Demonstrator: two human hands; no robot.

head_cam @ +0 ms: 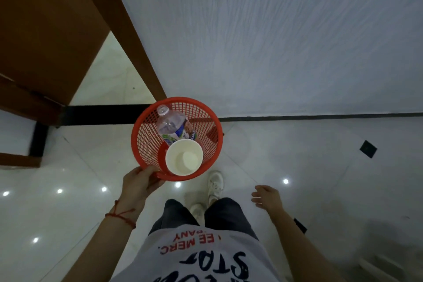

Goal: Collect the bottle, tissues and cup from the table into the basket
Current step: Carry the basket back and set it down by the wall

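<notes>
The left hand [137, 184] grips the near-left rim of the round red plastic mesh basket [146, 142], fingers curled around its edge. Inside, a clear plastic water bottle [174, 125] leans cap-up toward the far side; a white paper cup [184, 157] sits upright just near of it. The right hand [266, 197] hangs empty at right, fingers loosely released. Tissues cannot be made out.

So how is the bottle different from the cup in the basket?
The bottle is clear plastic with a coloured label; the cup is plain white. The bottle leans against the wall of the red basket, neck up, while the cup sits with its open mouth facing up, empty. The bottle is taller and narrower; the cup is short and wide. Both are inside the basket, which the left hand holds.
</notes>
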